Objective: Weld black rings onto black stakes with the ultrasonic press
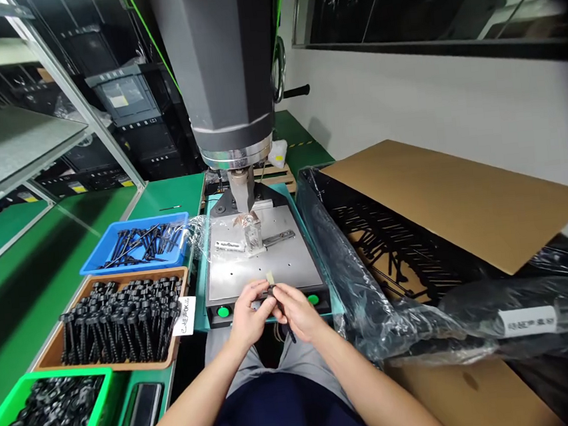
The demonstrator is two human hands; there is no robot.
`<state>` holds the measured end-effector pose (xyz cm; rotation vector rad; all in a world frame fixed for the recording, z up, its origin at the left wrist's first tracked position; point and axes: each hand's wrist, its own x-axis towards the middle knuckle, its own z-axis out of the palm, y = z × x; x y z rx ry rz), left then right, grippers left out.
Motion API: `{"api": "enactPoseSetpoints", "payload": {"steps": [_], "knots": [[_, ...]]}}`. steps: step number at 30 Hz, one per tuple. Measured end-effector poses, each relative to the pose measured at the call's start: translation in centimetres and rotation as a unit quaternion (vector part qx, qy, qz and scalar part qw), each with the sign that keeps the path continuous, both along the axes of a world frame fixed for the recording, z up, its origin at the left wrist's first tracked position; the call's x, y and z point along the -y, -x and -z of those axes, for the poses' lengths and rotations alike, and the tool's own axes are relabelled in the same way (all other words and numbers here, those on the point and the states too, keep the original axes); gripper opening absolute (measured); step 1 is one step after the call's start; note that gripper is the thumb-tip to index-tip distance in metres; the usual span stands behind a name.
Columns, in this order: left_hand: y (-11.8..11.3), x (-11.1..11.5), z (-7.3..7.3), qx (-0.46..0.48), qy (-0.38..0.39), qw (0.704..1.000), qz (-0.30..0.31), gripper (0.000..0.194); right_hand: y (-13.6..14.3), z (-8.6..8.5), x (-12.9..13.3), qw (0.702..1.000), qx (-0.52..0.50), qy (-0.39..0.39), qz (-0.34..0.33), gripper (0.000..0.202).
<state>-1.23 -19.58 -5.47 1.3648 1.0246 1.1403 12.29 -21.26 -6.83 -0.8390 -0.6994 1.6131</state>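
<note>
My left hand (251, 314) and my right hand (297, 311) meet in front of the metal plate of the machine. Both are closed with fingertips pinching one black stemmed part (290, 335), whose thin shaft points down below my right fingers. Its upper end is mostly hidden by my fingers. A small pale yellowish piece (270, 278) shows just above the fingertips; I cannot tell whether it belongs to the part. Beyond my hands, a clear fixture block (252, 235) stands on the metal plate (230, 282), under the metal horn (242, 191) of the machine.
At left are a blue tray (88, 266) of black stems, a brown tray (123, 367) packed with upright black parts, and a green bin (108, 384) of black round pieces. Green buttons (223, 311) sit on the machine's front. At right, a plastic-lined box (356, 286) holds black stems beneath cardboard (457, 189).
</note>
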Motion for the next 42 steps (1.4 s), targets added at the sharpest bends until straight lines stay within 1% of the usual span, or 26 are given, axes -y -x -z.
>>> {"api": "enactPoseSetpoints", "payload": {"steps": [2, 4, 6, 8, 10, 11, 14, 16, 19, 21, 23, 25, 26, 27, 29, 31, 33, 36, 39, 41, 42], "knots": [[-0.1, -0.7, 1.1, -0.002, 0.032, 0.999, -0.007, 0.038, -1.1, -0.1, -2.3, 0.998, 0.007, 0.005, 0.055, 0.037], [-0.5, -1.4, 2.0, -0.002, 0.063, 0.998, -0.005, 0.042, -2.4, -0.5, -5.3, 0.993, -0.001, 0.018, 0.113, 0.038], [-1.2, -2.1, 2.4, 0.008, 0.077, 0.997, 0.021, 0.046, -3.6, -1.2, -8.6, 0.988, -0.029, 0.053, 0.139, 0.033], [-2.2, -2.9, 2.3, 0.013, 0.07, 0.995, 0.065, 0.049, -4.6, -1.9, -11.8, 0.984, -0.067, 0.106, 0.124, 0.024], [-3.4, -3.8, 1.9, 0.005, 0.052, 0.994, 0.097, 0.053, -5.1, -2.7, -14.5, 0.98, -0.103, 0.15, 0.081, 0.019], [-4.0, -4.3, 1.7, 0.0, 0.043, 0.994, 0.105, 0.055, -5.3, -3.0, -15.6, 0.979, -0.118, 0.159, 0.056, 0.018], [-5.5, -5.9, 1.3, -0.001, 0.022, 0.994, 0.104, 0.063, -5.6, -3.7, -17.9, 0.978, -0.151, 0.142, 0.001, 0.017], [-6.2, -6.9, 1.3, 0.011, 0.013, 0.995, 0.097, 0.069, -5.9, -3.8, -18.9, 0.98, -0.161, 0.118, -0.014, 0.014], [-6.7, -7.7, 1.7, 0.023, -0.002, 0.996, 0.085, 0.072, -6.3, -3.8, -19.9, 0.985, -0.154, 0.084, -0.006, 0.012], [-6.7, -7.9, 1.9, 0.019, -0.013, 0.998, 0.058, 0.07, -6.5, -3.8, -20.2, 0.99, -0.13, 0.06, 0.001, 0.013], [-6.5, -7.7, 2.0, -0.006, -0.031, 0.999, 0.019, 0.066, -6.5, -3.8, -20.2, 0.995, -0.094, 0.038, 0.008, 0.014], [-6.1, -7.4, 1.9, -0.063, -0.081, 0.994, -0.026, 0.057, -6.2, -3.9, -20.0, 0.998, -0.057, 0.017, 0.02, 0.017], [-5.8, -7.3, 1.7, -0.104, -0.125, 0.985, -0.056, 0.051, -6.0, -4.0, -19.9, 0.999, -0.042, 0.005, 0.028, 0.019], [-5.5, -7.2, 1.4, -0.151, -0.176, 0.969, -0.089, 0.045, -5.8, -4.2, -19.6, 0.999, -0.029, -0.008, 0.036, 0.022], [-4.9, -7.3, 0.6, -0.24, -0.28, 0.917, -0.152, 0.037, -5.4, -4.5, -19.2, 0.998, -0.009, -0.032, 0.046, 0.026], [-4.5, -7.8, -0.3, -0.311, -0.346, 0.866, -0.181, 0.038, -4.9, -4.8, -18.9, 0.997, 0.005, -0.052, 0.051, 0.029], [-4.3, -8.6, -1.1, -0.365, -0.366, 0.837, -0.181, 0.047, -4.6, -5.2, -18.7, 0.996, 0.015, -0.067, 0.05, 0.031], [-4.2, -9.9, -2.0, -0.424, -0.36, 0.814, -0.17, 0.061, -4.1, -5.8, -18.6, 0.995, 0.025, -0.078, 0.049, 0.034], [-4.1, -10.8, -2.4, -0.458, -0.362, 0.797, -0.157, 0.066, -3.8, -6.3, -18.6, 0.996, 0.021, -0.08, 0.04, 0.036], [-3.9, -11.1, -2.5, -0.465, -0.365, 0.793, -0.148, 0.068, -3.9, -6.4, -18.4, 0.996, 0.019, -0.078, 0.04, 0.037], [-3.7, -11.2, -2.6, -0.462, -0.366, 0.794, -0.148, 0.068, -3.9, -6.3, -18.2, 0.996, 0.019, -0.077, 0.051, 0.038]]}}
